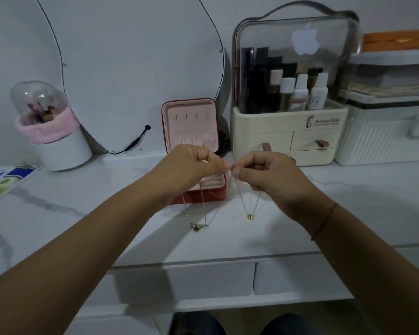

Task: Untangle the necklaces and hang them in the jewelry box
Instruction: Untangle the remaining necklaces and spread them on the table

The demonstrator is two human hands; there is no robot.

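A red jewelry box (189,112) with a pink lining stands open at the back of the white table, its lid upright with a row of bare hooks. In front of it my left hand (191,165) and my right hand (266,175) are raised with their fingertips almost touching, both pinching thin necklace chains. One chain with a gold bead pendant (249,216) hangs below my right hand. Other chains drop from my left hand to a cluster of pendants (198,226) just above the tabletop. Where the chains cross at my fingertips is too fine to make out.
A curved mirror (131,68) leans at the back. A domed brush holder (51,131) stands at the left, a cosmetics organiser (290,131) with bottles and drawers at the right, and a white case (385,136) beyond it. Two drawers (228,279) sit under the table's front edge.
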